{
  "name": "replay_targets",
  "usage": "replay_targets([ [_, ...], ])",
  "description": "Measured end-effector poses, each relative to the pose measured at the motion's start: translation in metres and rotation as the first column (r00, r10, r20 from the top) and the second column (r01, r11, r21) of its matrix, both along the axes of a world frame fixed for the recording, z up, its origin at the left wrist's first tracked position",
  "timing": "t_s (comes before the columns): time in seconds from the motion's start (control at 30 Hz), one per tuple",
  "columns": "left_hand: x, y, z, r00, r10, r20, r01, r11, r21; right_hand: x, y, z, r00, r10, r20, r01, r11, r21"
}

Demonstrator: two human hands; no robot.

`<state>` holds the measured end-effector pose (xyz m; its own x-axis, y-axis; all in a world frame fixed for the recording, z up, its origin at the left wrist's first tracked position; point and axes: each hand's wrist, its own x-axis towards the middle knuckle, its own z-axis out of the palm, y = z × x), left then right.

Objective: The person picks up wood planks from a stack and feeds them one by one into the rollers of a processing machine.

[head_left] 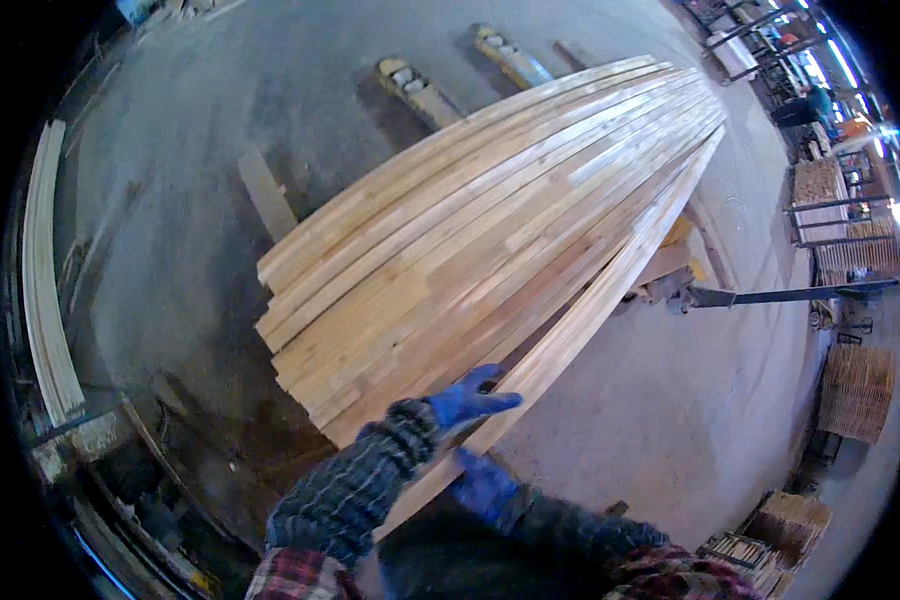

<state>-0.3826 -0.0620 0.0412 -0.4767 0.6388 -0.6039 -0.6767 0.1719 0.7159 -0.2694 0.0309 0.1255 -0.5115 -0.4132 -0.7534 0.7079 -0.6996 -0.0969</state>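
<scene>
A long pale wooden board [570, 330] runs from low in front of me toward the far right, along the near right side of a layer of boards [450, 270]. A dark gap parts it from that layer at my end. My left hand [470, 396], in a blue glove, grips the board from its left side, with fingers over the top face. Lower down, my right hand [485, 487], also gloved in blue, holds its right edge; some of those fingers are hidden beneath the wood and slightly blurred. The layer's near ends are staggered.
Two yellow forks [415, 92] stick out beyond the layer's far side. A dark bar [790, 295] reaches in from the right. Pale boards [48, 270] lie at the far left. Stacked wood [858, 392] lines the right side. A wood piece [268, 195] lies on the floor.
</scene>
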Motion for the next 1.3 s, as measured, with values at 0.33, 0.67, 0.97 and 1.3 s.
replay_targets([
  [0.33,0.073,-0.076,0.096,0.991,-0.123,-0.049,0.104,0.951,-0.291,-0.043,0.129,-0.048,0.918,0.231,-0.322,-0.096,0.918,0.384],
  [0.67,0.232,-0.251,0.237,0.937,-0.227,-0.267,-0.004,0.755,-0.656,-0.194,0.176,-0.041,0.930,-0.315,-0.191,0.359,0.889,0.284],
  [0.97,0.353,-0.382,0.235,0.825,-0.300,-0.478,-0.241,0.578,-0.779,-0.165,0.038,-0.005,0.942,-0.089,-0.323,0.247,0.835,0.491],
  [1.3,0.497,-0.578,0.269,0.652,-0.482,-0.586,-0.560,0.216,-0.800,-0.077,-0.105,0.105,0.812,-0.093,-0.576,0.441,0.745,0.501],
])
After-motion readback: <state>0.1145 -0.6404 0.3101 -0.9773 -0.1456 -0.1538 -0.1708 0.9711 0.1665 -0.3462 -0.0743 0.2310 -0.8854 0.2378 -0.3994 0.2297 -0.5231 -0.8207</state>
